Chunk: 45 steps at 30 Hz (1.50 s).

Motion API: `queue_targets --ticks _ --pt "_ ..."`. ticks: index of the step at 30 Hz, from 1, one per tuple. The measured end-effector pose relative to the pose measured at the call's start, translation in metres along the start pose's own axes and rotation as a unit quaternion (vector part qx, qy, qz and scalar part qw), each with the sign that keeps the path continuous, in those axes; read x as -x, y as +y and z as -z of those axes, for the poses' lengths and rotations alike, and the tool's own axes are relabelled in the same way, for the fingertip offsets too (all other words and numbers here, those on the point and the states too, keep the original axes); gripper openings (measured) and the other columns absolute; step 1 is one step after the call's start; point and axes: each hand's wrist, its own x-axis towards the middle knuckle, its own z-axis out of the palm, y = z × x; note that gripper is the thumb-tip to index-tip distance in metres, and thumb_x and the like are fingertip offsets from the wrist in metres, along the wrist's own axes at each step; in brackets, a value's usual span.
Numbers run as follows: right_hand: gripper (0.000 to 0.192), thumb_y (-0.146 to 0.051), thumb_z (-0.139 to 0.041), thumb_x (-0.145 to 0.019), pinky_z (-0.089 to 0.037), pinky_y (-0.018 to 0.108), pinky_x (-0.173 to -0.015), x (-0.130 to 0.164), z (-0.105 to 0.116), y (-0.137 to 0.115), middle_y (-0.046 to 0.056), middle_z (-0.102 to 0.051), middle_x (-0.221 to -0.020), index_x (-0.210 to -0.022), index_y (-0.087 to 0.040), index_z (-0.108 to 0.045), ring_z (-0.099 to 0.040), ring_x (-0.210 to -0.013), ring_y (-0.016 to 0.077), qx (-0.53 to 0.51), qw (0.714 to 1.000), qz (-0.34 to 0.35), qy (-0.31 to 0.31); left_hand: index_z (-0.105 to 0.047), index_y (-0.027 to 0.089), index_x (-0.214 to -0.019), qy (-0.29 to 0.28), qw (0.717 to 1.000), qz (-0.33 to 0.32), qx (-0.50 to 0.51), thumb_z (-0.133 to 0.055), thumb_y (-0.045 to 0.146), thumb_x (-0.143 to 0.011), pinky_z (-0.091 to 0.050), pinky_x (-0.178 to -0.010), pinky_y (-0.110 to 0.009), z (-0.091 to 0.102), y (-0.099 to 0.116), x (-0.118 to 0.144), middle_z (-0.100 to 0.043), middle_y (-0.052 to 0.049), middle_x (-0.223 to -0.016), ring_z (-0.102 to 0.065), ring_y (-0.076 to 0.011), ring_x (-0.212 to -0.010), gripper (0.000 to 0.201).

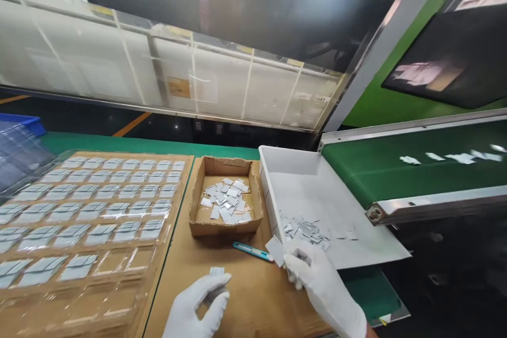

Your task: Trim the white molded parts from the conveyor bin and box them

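Observation:
My left hand [196, 306], in a white glove, is curled at the front of the cardboard-covered table. A small stack of pale grey pieces [217, 271] shows above its fingers. My right hand [319, 282], gloved too, pinches a flat pale rectangular piece [275, 251] by the near corner of the white tray [340, 251]. Close to that piece lies a turquoise cutter knife [252, 251]. Beyond my hands stands an open cardboard box [225, 228] holding many loose pale pieces [229, 198]. More thin pieces [304, 229] are heaped in the white tray.
To the left, a clear blister tray [130, 296] carries rows of small stacked pieces; several front pockets hold none. A green conveyor belt [396, 142] bearing pale pieces ends over the white tray. A blue crate [24, 122] sits far left. Behind runs a transparent panel [222, 84].

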Motion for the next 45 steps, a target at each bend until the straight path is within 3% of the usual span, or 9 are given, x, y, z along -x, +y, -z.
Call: queue_targets --ticks 5,8,12,14,17,21,27,37,45 --pt "0.013 -0.016 -0.047 -0.084 -0.049 0.023 -0.064 0.025 -0.064 0.0 0.002 -0.064 -0.077 -0.077 -0.021 -0.057 -0.061 -0.068 0.014 0.106 0.979 0.174 0.02 -0.069 0.013 -0.082 -0.056 0.965 0.181 0.18 -0.063 0.073 -0.065 -0.043 -0.038 -0.023 -0.012 0.04 -0.01 -0.058 0.0 -0.049 -0.051 -0.0111 -0.036 0.062" --pt "0.021 -0.01 -0.042 -0.084 -0.051 0.024 -0.061 0.024 -0.088 0.012 0.005 -0.066 -0.074 -0.078 -0.02 -0.06 -0.064 -0.065 0.0159 0.213 0.946 0.24 0.048 -0.063 0.014 -0.072 -0.08 0.954 0.231 0.174 -0.066 0.068 -0.065 -0.038 -0.036 -0.021 -0.013 0.032 -0.013 -0.054 0.003 -0.047 -0.048 -0.0098 -0.034 0.055" --pt "0.026 -0.011 -0.041 -0.087 -0.054 0.026 -0.059 0.023 -0.1 0.028 0.008 -0.07 -0.077 -0.077 -0.019 -0.063 -0.068 -0.066 0.0186 0.288 0.909 0.298 0.055 -0.062 0.014 -0.077 -0.08 0.959 0.216 0.165 -0.068 0.051 -0.067 -0.046 -0.044 -0.023 -0.01 0.014 -0.009 -0.059 0.001 -0.057 -0.055 -0.0114 -0.045 0.039" --pt "0.016 -0.019 -0.051 -0.087 -0.057 0.027 -0.067 0.027 -0.101 0.035 0.011 -0.073 -0.095 -0.091 -0.018 -0.066 -0.071 -0.077 0.0205 0.243 0.931 0.263 0.067 -0.064 0.013 -0.085 -0.081 0.962 0.206 0.157 -0.065 0.041 -0.071 -0.048 -0.047 -0.024 -0.007 0.012 -0.003 -0.061 0.001 -0.063 -0.056 -0.0117 -0.05 0.031" --pt "0.036 -0.027 -0.067 -0.08 -0.059 0.024 -0.066 0.035 -0.104 0.044 0.01 -0.073 -0.105 -0.115 -0.018 -0.064 -0.071 -0.075 0.0182 0.129 0.973 0.179 0.068 -0.065 0.014 -0.09 -0.091 0.969 0.189 0.127 -0.059 0.031 -0.075 -0.051 -0.052 -0.025 -0.003 0.016 0.007 -0.063 0.0 -0.072 -0.058 -0.0119 -0.055 0.023" --pt "0.036 -0.029 -0.076 -0.074 -0.059 0.022 -0.07 0.044 -0.113 0.051 0.003 -0.076 -0.093 -0.109 -0.024 -0.07 -0.072 -0.075 0.0179 -0.005 0.995 0.093 0.044 -0.064 0.015 -0.102 -0.082 0.969 0.215 0.093 -0.057 0.023 -0.073 -0.05 -0.056 -0.024 -0.005 0.022 0.015 -0.062 0.002 -0.067 -0.058 -0.0119 -0.056 0.031" --pt "0.035 -0.033 -0.08 -0.071 -0.058 0.021 -0.066 0.048 -0.116 0.048 0.003 -0.077 -0.083 -0.103 -0.021 -0.073 -0.071 -0.068 0.0174 -0.127 0.991 -0.034 0.023 -0.06 0.013 -0.102 -0.106 0.948 0.273 0.123 -0.059 0.022 -0.067 -0.044 -0.047 -0.021 -0.008 0.024 0.013 -0.054 0.008 -0.051 -0.051 -0.0097 -0.042 0.036" --pt "0.032 -0.041 -0.081 -0.068 -0.057 0.026 -0.069 0.052 -0.108 0.052 0.005 -0.076 -0.086 -0.094 -0.022 -0.075 -0.069 -0.072 0.0199 -0.182 0.98 -0.08 0.006 -0.063 0.012 -0.087 -0.127 0.931 0.249 0.235 -0.062 0.054 -0.078 -0.048 -0.049 -0.023 -0.005 0.017 0.019 -0.062 -0.001 -0.067 -0.058 -0.0111 -0.05 0.043" --pt "0.034 -0.039 -0.082 -0.064 -0.057 0.029 -0.067 0.053 -0.111 0.058 0.006 -0.076 -0.081 -0.093 -0.021 -0.076 -0.068 -0.07 0.0217 -0.19 0.973 -0.128 -0.014 -0.065 0.011 -0.086 -0.12 0.912 0.264 0.291 -0.065 0.055 -0.079 -0.05 -0.05 -0.021 -0.011 -0.003 0.025 -0.063 -0.001 -0.069 -0.061 -0.0109 -0.053 0.044"
